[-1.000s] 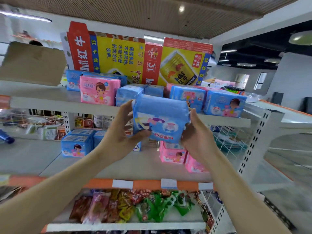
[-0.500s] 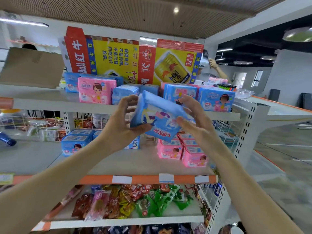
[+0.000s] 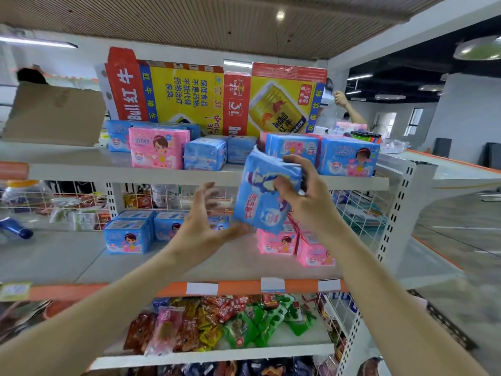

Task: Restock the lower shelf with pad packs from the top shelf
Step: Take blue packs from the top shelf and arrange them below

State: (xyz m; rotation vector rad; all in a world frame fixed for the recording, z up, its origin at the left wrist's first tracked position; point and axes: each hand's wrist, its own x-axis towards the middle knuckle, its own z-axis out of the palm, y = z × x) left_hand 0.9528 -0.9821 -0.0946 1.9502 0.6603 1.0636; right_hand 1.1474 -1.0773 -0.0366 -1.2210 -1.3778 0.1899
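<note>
Head view: your right hand (image 3: 306,196) pinches the pack (image 3: 267,194), fingers curled over its top and thumb on the face. The pack hangs tilted above the lower shelf (image 3: 189,264), not on it yet. Your left hand (image 3: 200,226) is spread, thumb at the pack's bottom corner, likely steadying it for the set-down. Pink packs (image 3: 273,242) stand on the lower shelf's right part and blue packs (image 3: 127,237) on its left. The bare front of the shelf looks like your slot.
</note>
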